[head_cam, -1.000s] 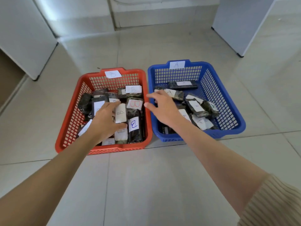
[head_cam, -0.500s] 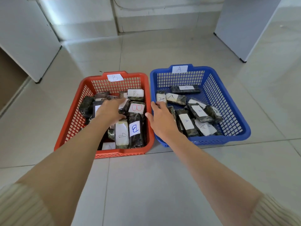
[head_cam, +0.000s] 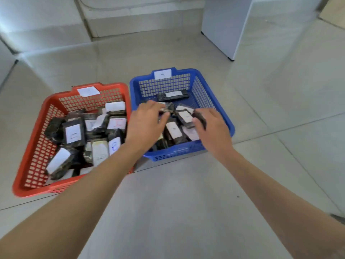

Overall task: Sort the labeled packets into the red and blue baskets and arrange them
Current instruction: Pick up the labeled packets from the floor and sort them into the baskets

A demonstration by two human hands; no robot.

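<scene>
Red basket (head_cam: 40,139) and blue basket (head_cam: 173,152) hold packets (head_cam: 173,94); right hand (head_cam: 214,131) grips one.

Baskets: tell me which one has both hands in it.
The blue basket, right of the red basket: left hand and right hand are both among its packets.

1 red bskt (head_cam: 35,190), 1 blue bskt (head_cam: 229,126), 2 hands (head_cam: 147,125) (head_cam: 213,128), pkts (head_cam: 73,134): count unclear

Two baskets on a tiled floor (head_cam: 186,202).
The red basket (head_cam: 37,156) and blue basket (head_cam: 168,86) stand side by side; a white cabinet (head_cam: 222,28) stands at the floor's far right.
</scene>
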